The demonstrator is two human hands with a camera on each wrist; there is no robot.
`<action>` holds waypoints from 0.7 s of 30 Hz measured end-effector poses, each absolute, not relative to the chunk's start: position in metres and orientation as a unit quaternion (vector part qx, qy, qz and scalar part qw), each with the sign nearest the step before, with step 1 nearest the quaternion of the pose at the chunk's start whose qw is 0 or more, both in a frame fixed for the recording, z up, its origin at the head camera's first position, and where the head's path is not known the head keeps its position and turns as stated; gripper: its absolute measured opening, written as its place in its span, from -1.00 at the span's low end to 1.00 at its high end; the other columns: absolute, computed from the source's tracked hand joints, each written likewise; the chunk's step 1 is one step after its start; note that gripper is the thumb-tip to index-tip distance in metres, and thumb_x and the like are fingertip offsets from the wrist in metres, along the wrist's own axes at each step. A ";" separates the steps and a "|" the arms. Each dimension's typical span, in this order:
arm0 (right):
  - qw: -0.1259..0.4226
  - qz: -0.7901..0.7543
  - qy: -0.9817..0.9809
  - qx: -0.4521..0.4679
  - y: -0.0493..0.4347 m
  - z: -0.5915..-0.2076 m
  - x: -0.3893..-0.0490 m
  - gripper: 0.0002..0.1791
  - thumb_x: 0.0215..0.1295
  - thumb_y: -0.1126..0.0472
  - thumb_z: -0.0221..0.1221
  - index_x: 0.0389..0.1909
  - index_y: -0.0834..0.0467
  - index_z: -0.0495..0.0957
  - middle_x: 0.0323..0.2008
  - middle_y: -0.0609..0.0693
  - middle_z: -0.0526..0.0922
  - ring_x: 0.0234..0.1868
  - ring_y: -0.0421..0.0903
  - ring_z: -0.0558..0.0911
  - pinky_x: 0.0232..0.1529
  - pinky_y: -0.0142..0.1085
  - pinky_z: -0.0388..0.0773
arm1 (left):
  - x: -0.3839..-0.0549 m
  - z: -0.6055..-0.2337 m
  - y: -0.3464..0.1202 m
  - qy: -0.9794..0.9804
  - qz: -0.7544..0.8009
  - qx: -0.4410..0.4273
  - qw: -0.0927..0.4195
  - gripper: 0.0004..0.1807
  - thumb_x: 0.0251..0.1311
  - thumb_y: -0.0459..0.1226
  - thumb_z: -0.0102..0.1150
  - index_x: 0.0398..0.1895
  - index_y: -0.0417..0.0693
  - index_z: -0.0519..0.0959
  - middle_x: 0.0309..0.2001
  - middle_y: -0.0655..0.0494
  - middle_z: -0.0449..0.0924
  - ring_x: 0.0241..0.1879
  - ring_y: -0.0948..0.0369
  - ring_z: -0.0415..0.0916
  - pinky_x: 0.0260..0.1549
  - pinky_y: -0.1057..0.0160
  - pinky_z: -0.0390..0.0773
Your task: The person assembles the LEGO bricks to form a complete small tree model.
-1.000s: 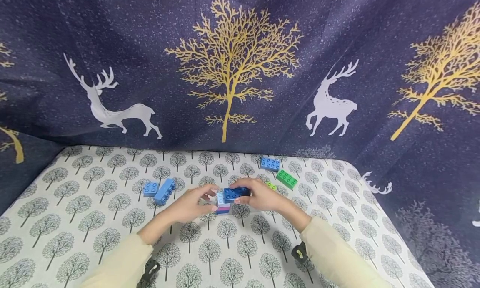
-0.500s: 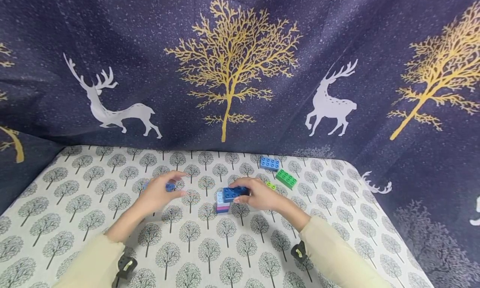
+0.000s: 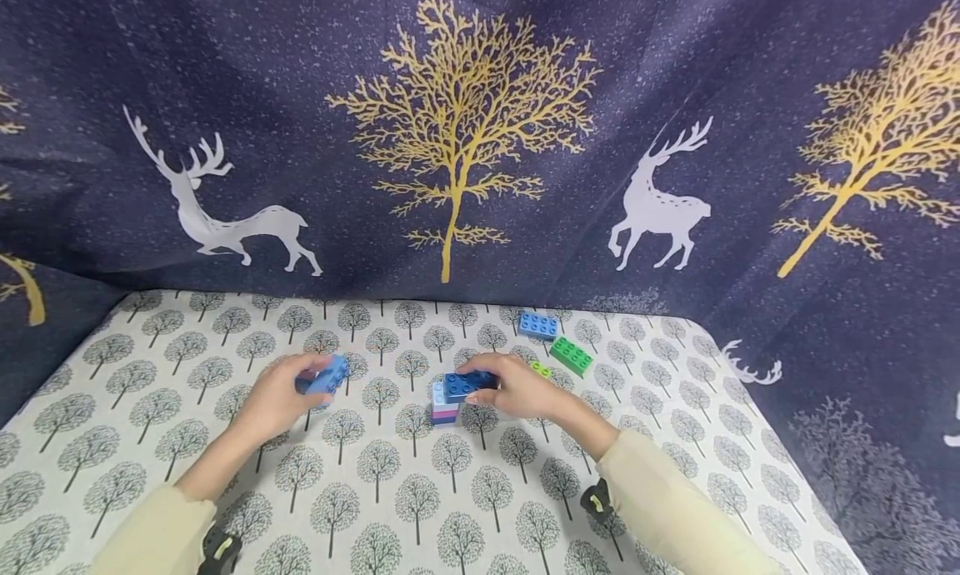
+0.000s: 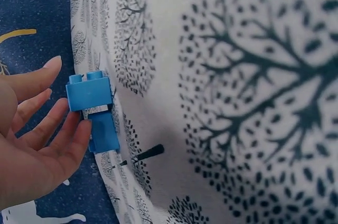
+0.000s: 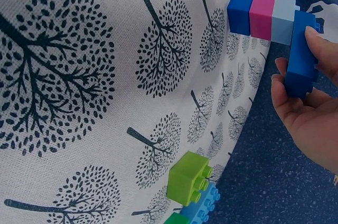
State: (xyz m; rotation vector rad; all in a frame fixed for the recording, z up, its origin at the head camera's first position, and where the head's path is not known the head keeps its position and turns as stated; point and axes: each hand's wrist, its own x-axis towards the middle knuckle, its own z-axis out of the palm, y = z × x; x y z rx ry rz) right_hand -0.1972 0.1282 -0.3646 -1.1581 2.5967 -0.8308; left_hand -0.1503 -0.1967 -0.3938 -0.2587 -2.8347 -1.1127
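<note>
At the left of the table my left hand (image 3: 281, 392) reaches around a medium-blue brick (image 3: 328, 375). In the left wrist view, its fingers lie spread beside two light-blue bricks, a near one (image 4: 88, 94) and another (image 4: 105, 131), with the thumb apart from both. Whether a fingertip touches them is unclear. My right hand (image 3: 517, 385) pinches a dark-blue brick (image 3: 461, 387) at the top of a small stack. The brick sticks out sideways to the right. Below it the stack shows a pale-blue brick (image 5: 283, 19), a pink brick (image 5: 262, 15) and a dark-blue bottom brick (image 5: 240, 11).
Behind the right hand lie a blue eight-stud brick (image 3: 538, 325), a green brick (image 3: 572, 355) and a lime-green brick (image 5: 187, 177), which the hand partly hides in the head view. The tree-print tablecloth (image 3: 420, 508) ends at a dark-blue curtain (image 3: 525, 250).
My left hand has left the stack and moved left to the blue bricks there. The right hand stays at the stack, holding the dark-blue brick.
</note>
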 end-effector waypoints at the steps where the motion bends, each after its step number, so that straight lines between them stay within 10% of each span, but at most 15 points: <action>1: 0.090 -0.280 0.873 -0.390 0.128 -0.364 -0.197 -0.59 0.11 0.29 0.23 0.02 0.23 0.48 -0.04 0.08 0.56 -0.20 -0.13 0.55 -0.15 -0.38 0.50 | -0.150 -0.394 -0.197 -0.928 -0.362 -0.082 0.042 -0.44 -0.08 -0.35 0.34 0.06 -0.29 0.43 -0.07 -0.33 0.44 -0.13 -0.17 0.44 -0.21 -0.16 0.44; 21: 0.092 -0.276 0.872 -0.393 0.128 -0.364 -0.197 -0.59 0.11 0.28 0.23 0.02 0.24 0.47 -0.03 0.09 0.55 -0.18 -0.11 0.55 -0.12 -0.38 0.49 | -0.151 -0.400 -0.199 -0.911 -0.404 -0.083 0.015 -0.61 -0.05 -0.47 0.26 -0.06 -0.23 0.51 -0.06 -0.28 0.47 -0.19 -0.06 0.52 -0.31 0.01 0.57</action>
